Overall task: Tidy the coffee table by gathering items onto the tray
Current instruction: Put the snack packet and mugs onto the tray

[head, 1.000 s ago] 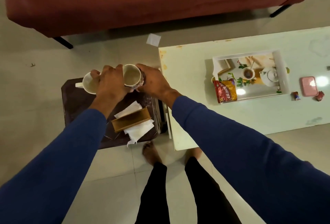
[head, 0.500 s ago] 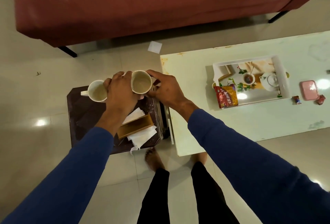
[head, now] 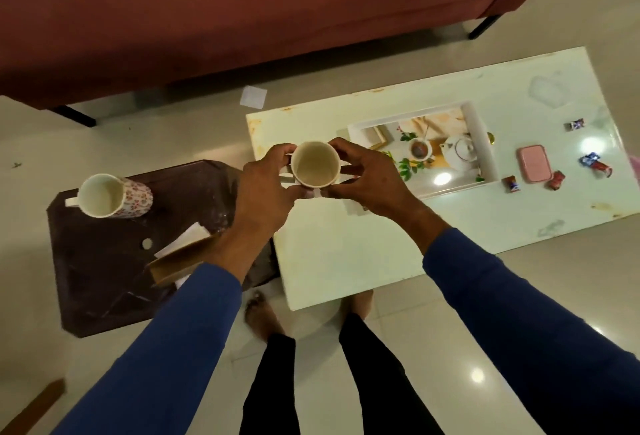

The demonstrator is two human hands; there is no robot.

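Note:
I hold a cream mug (head: 314,166) between my left hand (head: 266,192) and my right hand (head: 369,180), above the left end of the pale coffee table (head: 346,254). The mug's inside looks empty. A second mug with a floral pattern (head: 104,196) stands alone on the dark side table (head: 104,278) to the left. The white tray (head: 482,143) sits on the coffee table just right of my right hand; its printed floor shows a teapot and cup picture. My right hand hides the tray's near-left corner.
A pink case (head: 535,163) and several candy wrappers (head: 512,184) lie right of the tray. A wooden tissue holder (head: 180,261) with white tissues sits on the side table under my left arm. A red sofa (head: 242,18) runs behind; a paper scrap (head: 253,96) lies on the floor.
My left hand let go of the floral mug, which now stands on the side table. Both hands now grip the cream mug, which has moved right over the coffee table.

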